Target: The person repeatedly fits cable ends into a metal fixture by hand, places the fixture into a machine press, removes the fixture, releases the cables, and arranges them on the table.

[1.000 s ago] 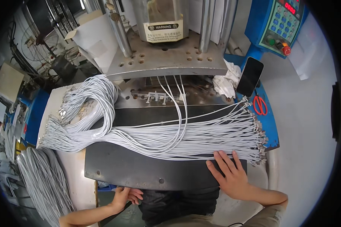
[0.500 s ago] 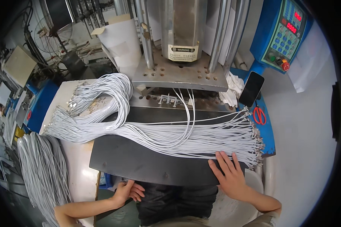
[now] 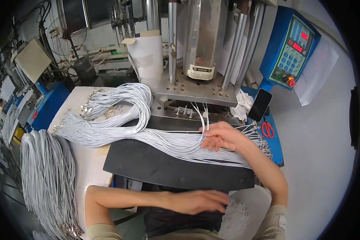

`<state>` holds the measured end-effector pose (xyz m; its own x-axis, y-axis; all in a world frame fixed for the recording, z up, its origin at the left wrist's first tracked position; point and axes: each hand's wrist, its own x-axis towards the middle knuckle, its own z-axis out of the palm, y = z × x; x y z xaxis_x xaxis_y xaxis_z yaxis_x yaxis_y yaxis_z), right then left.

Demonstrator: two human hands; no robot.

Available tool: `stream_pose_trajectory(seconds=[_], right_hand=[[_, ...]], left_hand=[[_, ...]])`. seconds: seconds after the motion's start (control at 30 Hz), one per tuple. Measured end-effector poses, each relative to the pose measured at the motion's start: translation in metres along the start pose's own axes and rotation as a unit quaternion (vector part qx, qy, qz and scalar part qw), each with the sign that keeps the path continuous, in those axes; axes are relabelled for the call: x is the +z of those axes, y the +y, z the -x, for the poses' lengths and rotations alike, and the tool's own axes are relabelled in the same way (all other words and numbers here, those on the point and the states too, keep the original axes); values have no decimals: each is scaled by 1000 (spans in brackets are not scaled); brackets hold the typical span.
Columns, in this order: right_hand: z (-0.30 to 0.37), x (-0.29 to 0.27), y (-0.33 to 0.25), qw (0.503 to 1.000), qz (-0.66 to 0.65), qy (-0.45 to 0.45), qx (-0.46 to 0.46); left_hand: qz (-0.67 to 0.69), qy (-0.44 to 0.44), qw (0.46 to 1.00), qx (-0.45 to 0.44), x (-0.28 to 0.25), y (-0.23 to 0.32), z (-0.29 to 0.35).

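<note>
My right hand (image 3: pixel 221 136) is at the white cables (image 3: pixel 205 116) that hang out from under the press plate (image 3: pixel 196 93), its fingers closed round them. Below it spreads a broad bundle of white cables (image 3: pixel 168 141), across a black board (image 3: pixel 148 164). The bundle's right ends carry small connectors (image 3: pixel 265 146), partly behind my right forearm. My left hand (image 3: pixel 200 202) is over my lap, short of the board's front edge. It is blurred, with fingers stretched out and nothing seen in it. Small metal parts (image 3: pixel 185 112) sit beneath the press plate.
A hank of grey-white cables (image 3: pixel 48 176) hangs off the left side of the white table (image 3: pixel 90 160). On the right are a black phone (image 3: pixel 260 105), red-handled scissors (image 3: pixel 267 129), a white cloth (image 3: pixel 243 106) and a blue control box (image 3: pixel 290 52). A white bin (image 3: pixel 256 208) stands lower right.
My right hand has moved from the board's right front up to the cables hanging from the press and closed on them. My left hand has moved right, across my lap. The view has shifted slightly.
</note>
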<state>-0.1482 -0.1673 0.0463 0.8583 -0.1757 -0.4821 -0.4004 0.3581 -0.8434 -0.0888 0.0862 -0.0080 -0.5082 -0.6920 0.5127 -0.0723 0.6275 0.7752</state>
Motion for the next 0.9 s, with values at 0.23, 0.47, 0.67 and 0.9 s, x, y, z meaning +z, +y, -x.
stream_pose_trajectory(seconds=[0.23, 0.47, 0.67, 0.9], right_hand=[[-21, 32, -15, 912, 322, 34, -250], [-100, 38, 1, 678, 496, 357, -408], [45, 5, -69, 865, 442, -234, -39], [-20, 27, -9, 533, 655, 159, -511]], left_hand=[[-507, 88, 825, -232, -159, -1, 55], [-507, -22, 797, -327, -208, -4, 42], [-557, 74, 809, -171, -198, -22, 78], [-514, 193, 820, -160, -194, -33, 74]])
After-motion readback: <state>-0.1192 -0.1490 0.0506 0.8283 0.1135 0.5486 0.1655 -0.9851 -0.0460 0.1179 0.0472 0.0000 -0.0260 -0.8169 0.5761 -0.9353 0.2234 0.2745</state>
